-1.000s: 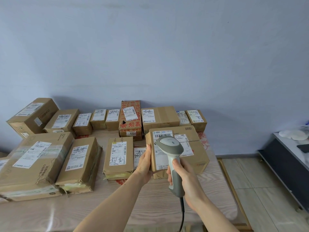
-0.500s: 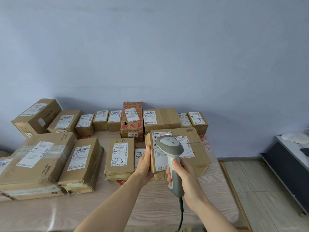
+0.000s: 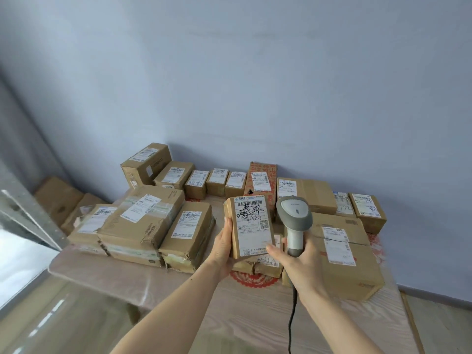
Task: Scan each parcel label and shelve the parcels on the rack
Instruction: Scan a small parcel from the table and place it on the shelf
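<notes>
Scanning step in hand: lifting one small parcel above the table, label facing up

Gripping its left edge with the left hand, thumb of the right hand touching its lower right corner while wrapping the scanner handle; probably needing next to aim the scanner head at the barcode, then carrying it to the rack, not showing here

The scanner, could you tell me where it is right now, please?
In the head view, the scanner is right of centre, gripped by the right hand, beside the small parcel held by the left hand.
</notes>
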{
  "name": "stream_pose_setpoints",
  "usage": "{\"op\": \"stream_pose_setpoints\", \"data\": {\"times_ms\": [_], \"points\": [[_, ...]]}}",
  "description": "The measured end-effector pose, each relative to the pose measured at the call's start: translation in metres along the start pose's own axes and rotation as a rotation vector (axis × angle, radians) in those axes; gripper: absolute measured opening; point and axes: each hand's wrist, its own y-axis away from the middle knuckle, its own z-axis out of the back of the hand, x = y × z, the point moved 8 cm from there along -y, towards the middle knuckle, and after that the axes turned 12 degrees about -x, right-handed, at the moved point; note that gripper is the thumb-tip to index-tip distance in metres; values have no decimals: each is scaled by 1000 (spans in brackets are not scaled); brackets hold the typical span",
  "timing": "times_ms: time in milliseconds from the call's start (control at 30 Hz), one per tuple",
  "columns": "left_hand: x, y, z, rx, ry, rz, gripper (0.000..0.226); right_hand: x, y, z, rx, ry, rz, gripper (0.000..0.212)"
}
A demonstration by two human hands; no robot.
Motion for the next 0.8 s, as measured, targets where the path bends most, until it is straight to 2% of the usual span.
{"op": "stream_pose_setpoints", "data": {"times_ms": [133, 300, 467, 533, 667, 800], "points": [[-24, 14, 60, -102, 50, -45, 116, 8, 11, -49, 85, 12, 29, 70], [-44, 42, 132, -221, 147, -76, 83, 21, 41, -119, 296, -35, 72, 68], [-56, 80, 198, -356, 245, -148, 98, 30, 80, -182, 491, -36, 117, 74], [-61, 97, 225, -422, 270, -174, 111, 36, 99, -207, 556, -54, 132, 66], [-72, 129, 281, -503, 346, -218, 115, 53, 136, -258, 664, -90, 175, 62], [-88, 161, 338, -553, 367, -289, 96, 73, 177, -312, 754, -135, 200, 56]]}}
